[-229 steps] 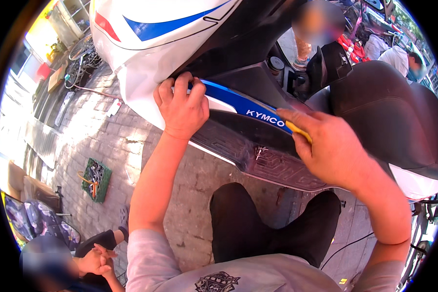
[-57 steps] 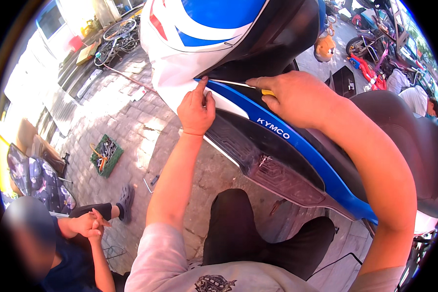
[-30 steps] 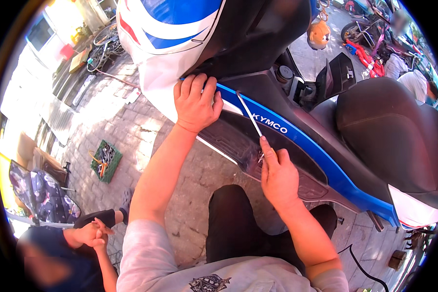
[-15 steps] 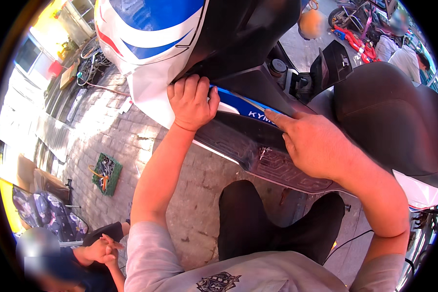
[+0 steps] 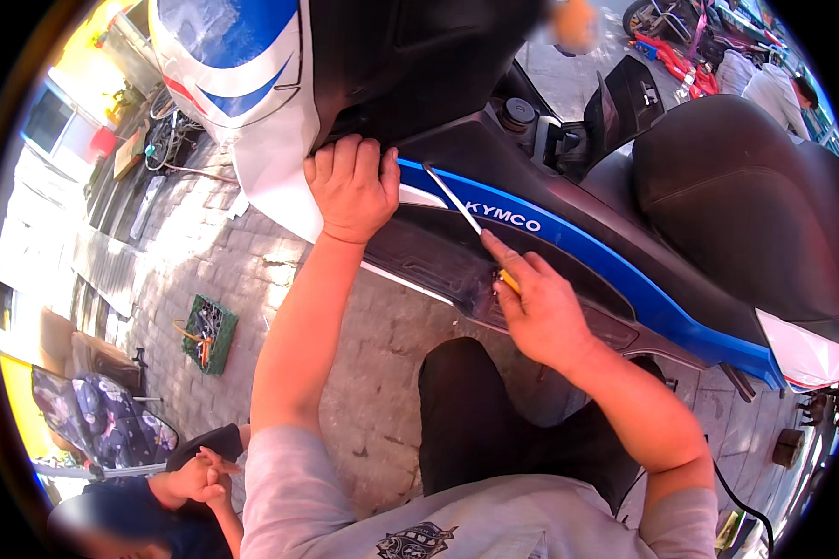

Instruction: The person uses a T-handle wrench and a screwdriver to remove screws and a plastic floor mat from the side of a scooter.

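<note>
Grey paving (image 5: 364,410) spreads under everything, and the scooter (image 5: 531,177) stands on it right across in front of me, the white front bodywork to my left and the big black seat (image 5: 727,205) to my right. My dark-trousered knees (image 5: 471,401) are bent up close below its side. A person (image 5: 158,508) in a dark top sits at my lower left, hands together, beside a dark flowered cushion (image 5: 126,419). The blue strip (image 5: 615,270) I'm working at runs along the scooter's side, from the front bodywork back under the seat. Just below it lies the black footboard (image 5: 429,256), partly covered by my right hand (image 5: 541,303). Above it, a black lid (image 5: 639,98) stands up in front of the seat. The green basket (image 5: 226,345) of tools sits on the ground to my left, well apart from the scooter. My left hand (image 5: 354,186) hides the strip's front end, fingers bent over it; I can't tell whether they grip it. My right hand is closed around the yellow handle of a screwdriver (image 5: 452,197), forefinger along it, the tip at the strip's upper edge.
</note>
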Available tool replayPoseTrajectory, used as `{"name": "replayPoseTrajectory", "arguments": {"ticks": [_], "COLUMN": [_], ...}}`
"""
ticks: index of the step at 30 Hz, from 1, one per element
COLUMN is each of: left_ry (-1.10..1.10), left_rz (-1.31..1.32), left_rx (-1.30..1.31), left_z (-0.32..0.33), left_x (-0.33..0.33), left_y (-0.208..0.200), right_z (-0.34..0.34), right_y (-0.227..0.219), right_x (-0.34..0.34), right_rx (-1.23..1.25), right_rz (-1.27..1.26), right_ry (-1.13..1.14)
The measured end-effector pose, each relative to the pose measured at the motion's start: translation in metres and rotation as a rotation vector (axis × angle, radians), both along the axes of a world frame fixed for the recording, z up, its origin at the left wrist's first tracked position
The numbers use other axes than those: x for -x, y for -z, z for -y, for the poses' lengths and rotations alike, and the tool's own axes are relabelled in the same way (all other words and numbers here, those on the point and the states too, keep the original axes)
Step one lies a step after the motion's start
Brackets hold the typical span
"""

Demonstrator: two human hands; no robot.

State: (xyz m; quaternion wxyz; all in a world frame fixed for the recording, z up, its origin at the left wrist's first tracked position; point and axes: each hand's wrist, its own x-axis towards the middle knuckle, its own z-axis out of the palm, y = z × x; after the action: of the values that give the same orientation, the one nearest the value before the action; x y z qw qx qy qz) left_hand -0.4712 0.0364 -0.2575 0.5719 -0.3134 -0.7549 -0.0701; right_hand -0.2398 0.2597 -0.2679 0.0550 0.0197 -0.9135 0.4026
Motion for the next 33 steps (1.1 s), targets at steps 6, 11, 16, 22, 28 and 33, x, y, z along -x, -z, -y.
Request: {"name": "replayPoseTrajectory", "arguments": {"ticks": [6, 11, 16, 22, 28, 33], "left_ry": [0.057, 0.082, 0.017, 0.052, 0.074, 0.018], "left_rz": [0.006, -0.043, 0.019, -0.023, -0.053, -0.047], "left_rx": [0.033, 0.009, 0.027, 0.021, 0.038, 0.095], "left_z": [0.001, 0.007, 0.012, 0.000, -0.004, 0.021], "left_x": [0.004, 0.004, -0.009, -0.002, 0.001, -0.002], "left_y": [0.001, 0.001, -0.006, -0.006, -0.007, -0.005], "right_z": [0.058, -0.018, -0.027, -0.039, -0.053, -0.015], "right_y": [0.007, -0.067, -0.167, -0.172, -0.162, -0.060], "right_x": [0.003, 0.024, 0.052, 0.057, 0.055, 0.021], "right_rx": [0.410, -0.020, -0.216, -0.285, -0.223, -0.151], "right_rz": [0.001, 0.152, 0.553, 0.572, 0.564, 0.240], "right_ry": [0.005, -0.236, -0.343, -0.302, -0.308, -0.310]}}
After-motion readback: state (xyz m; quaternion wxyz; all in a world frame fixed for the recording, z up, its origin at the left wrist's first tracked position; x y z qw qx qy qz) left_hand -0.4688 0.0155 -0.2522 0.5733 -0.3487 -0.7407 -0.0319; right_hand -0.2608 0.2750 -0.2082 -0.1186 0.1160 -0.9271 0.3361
